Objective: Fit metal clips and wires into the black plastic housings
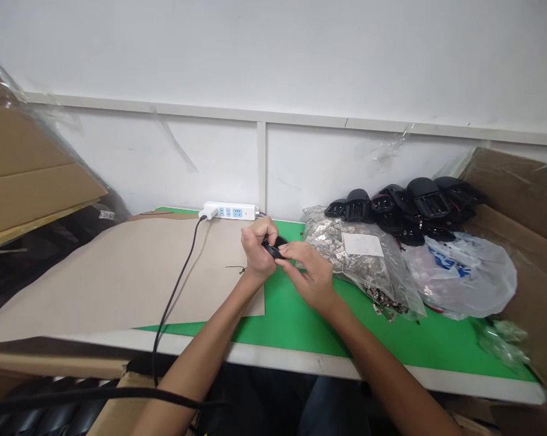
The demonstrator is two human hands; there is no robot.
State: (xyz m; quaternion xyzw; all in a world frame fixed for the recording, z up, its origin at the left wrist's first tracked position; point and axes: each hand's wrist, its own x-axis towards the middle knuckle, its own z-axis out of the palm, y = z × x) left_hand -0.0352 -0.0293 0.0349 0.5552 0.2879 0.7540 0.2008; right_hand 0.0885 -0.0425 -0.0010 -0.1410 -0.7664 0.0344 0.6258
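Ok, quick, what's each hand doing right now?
Left hand: closed, holding a small black plastic part.
Right hand: closed, pinching the same part.

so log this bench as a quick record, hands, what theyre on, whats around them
left hand: gripping a small black plastic part
right hand: fingers on that same part
nearest right hand: clear bag of small metal parts
behind bag: black plastic housings
work surface: green mat, partly under a beige sheet
power: white power strip, black cable plugged in
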